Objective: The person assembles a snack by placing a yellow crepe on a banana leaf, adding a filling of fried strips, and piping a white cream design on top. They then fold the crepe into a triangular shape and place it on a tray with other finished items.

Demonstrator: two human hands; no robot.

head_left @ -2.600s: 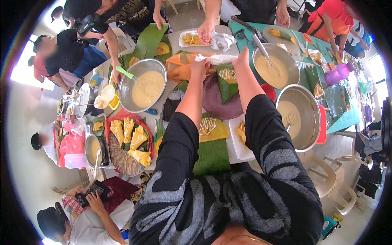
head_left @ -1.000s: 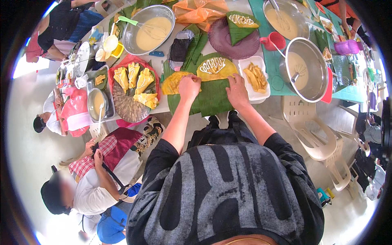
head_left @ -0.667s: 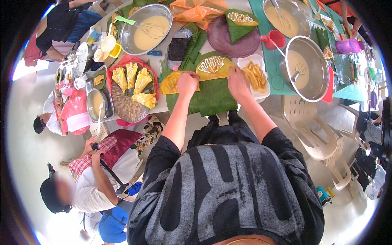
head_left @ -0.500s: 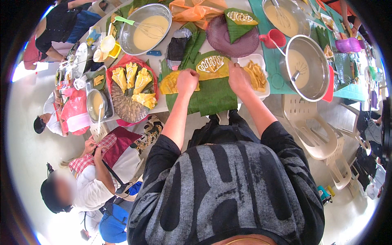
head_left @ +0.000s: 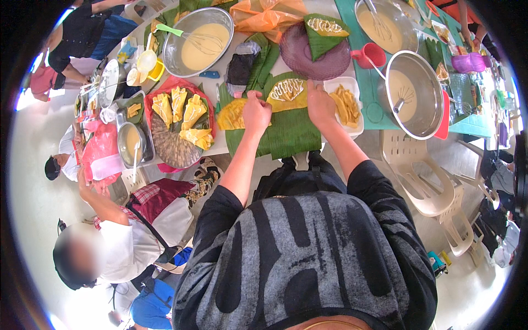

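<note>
A large green banana leaf point(head_left: 275, 142) lies at the table's near edge. On it rest a plain yellow crepe point(head_left: 230, 114) at the left and a yellow crepe with white drizzle point(head_left: 287, 91) at the middle. My left hand point(head_left: 256, 115) is closed, thumb and fingers pinched together at the upper edge between these two yellow pieces. At the right end of the drizzled crepe, my right hand point(head_left: 321, 107) is closed on its edge, partly covering it. Beside that hand stands a white foam tray point(head_left: 358, 94) of yellow-brown strips point(head_left: 345, 107).
A round platter point(head_left: 171, 146) with folded crepes is at left. Steel bowls of pale batter point(head_left: 199, 41) point(head_left: 415, 93) stand with whisks. A purple plate point(head_left: 294, 52), dark cloth point(head_left: 240, 69) and red mug point(head_left: 369, 56) lie beyond. A person point(head_left: 124, 236) sits at left; plastic chairs point(head_left: 418, 173) stand right.
My left hand has shifted slightly right and up along the crepe; my right hand stays at its right end. The seated person at left has raised an arm toward the table.
</note>
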